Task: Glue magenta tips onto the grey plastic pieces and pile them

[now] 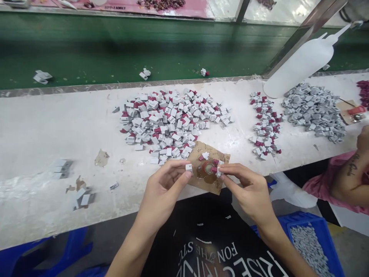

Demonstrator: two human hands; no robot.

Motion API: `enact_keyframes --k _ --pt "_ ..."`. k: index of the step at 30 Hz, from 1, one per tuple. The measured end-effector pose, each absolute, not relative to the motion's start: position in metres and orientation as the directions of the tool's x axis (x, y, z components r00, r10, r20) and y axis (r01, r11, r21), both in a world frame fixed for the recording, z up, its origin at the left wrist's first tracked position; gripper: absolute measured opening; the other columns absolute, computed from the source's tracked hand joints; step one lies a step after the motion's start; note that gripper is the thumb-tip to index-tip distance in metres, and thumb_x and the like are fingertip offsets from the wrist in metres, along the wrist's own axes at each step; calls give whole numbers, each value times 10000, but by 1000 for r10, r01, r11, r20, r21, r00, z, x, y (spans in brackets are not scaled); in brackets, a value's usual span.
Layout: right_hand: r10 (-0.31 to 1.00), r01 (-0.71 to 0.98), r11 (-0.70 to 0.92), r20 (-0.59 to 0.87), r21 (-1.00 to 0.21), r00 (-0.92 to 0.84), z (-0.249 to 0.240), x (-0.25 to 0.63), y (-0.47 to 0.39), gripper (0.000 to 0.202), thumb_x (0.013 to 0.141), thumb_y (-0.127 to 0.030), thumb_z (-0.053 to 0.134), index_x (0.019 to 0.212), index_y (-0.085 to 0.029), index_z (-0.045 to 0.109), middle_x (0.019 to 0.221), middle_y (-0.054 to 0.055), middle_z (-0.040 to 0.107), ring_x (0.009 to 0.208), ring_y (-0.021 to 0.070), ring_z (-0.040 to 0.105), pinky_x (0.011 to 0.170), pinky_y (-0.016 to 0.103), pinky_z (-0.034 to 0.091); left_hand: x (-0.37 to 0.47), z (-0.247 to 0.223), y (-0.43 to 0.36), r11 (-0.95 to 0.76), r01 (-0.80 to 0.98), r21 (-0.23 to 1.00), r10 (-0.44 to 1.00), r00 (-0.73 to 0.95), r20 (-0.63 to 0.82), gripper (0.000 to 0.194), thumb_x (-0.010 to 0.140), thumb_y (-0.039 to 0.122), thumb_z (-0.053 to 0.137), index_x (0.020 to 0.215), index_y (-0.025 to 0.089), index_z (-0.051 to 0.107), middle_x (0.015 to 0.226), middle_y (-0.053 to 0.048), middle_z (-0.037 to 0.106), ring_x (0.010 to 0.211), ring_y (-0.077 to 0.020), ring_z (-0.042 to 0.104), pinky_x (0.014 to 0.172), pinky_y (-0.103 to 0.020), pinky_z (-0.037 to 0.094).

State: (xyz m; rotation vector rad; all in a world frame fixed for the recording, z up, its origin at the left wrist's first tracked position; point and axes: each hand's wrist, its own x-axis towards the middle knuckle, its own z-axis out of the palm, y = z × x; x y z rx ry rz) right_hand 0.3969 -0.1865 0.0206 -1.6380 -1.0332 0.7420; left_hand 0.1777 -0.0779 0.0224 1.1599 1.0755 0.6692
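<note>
Between the thumb and fingers of my left hand [164,182] is a small light-grey plastic block [188,168]. My right hand [248,186] pinches a grey and dark-red plastic piece [219,168] over a brown paper sheet [211,186]. On that sheet sits a small round cap [208,168] with a wet stain around it. Another grey and red piece [205,155] lies just behind the cap. A large heap of grey and dark-red pieces [170,119] spreads right behind my hands.
To the right lie a strip of grey-red pieces [266,127], a grey pile [314,109] and a white squeeze bottle [302,65] leaning by a metal post. A green conveyor belt [100,50] runs behind the table. A co-worker's arm [353,173] is at right, above a blue crate [328,234].
</note>
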Motion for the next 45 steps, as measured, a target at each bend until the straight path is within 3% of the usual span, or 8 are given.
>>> enact_keyframes --k 7,17,27,34,39,42,45 --pt "902 354 -78 85 -932 423 21 394 -186 205 1035 -171 821 1111 -327 931 1129 37 918 1105 263 879 1011 434 724 182 25 -77 263 138 955 880 371 -296 199 1005 443 886 1136 294 866 1064 -25 866 1019 -180 840 904 -231 684" --pt "910 -8 -9 -12 -1000 415 40 392 -166 226 1025 -205 860 1159 -363 948 1158 35 886 1117 230 850 978 362 736 210 37 -71 317 7 948 790 552 -268 211 1037 433 859 1165 264 859 1131 -52 882 1065 -227 868 936 -306 728" --pt "915 51 -33 -9 -998 404 40 383 -165 318 1016 -133 837 1140 -403 951 1099 15 890 1075 206 829 927 330 712 209 32 -74 266 46 963 791 560 -245 137 1067 398 822 1155 301 866 1186 -38 867 1093 -220 845 963 -307 700" --pt "973 -87 -65 -83 -994 215 50 385 -136 155 1004 -247 897 1104 -350 958 1093 45 879 1019 220 862 905 343 737 186 48 -55 120 126 985 785 595 -172 136 1101 394 767 1171 322 858 1126 -42 842 1006 -232 816 875 -334 669" --pt "994 -150 -104 -107 -983 9 64 376 -111 129 1014 -315 901 1125 -360 949 1184 46 811 1037 218 849 893 361 745 156 62 -36 50 188 981 832 535 -145 124 1043 426 837 1118 331 865 1019 -37 823 904 -220 789 783 -300 663" --pt "994 -9 -87 -86 -996 -70 70 380 -70 233 1017 -373 900 1248 -352 918 1238 52 819 1074 235 838 925 406 748 143 62 -23 65 209 976 886 437 -153 195 1019 472 859 1147 325 861 1011 -44 827 867 -219 782 745 -292 663" --pt "996 388 -27 10 -921 93 68 392 14 321 1091 -370 801 1398 -297 857 1341 98 833 1154 287 809 992 490 719 140 61 2 16 282 959 939 324 -111 259 978 502 896 1134 297 864 1022 -59 827 896 -228 776 763 -300 662"
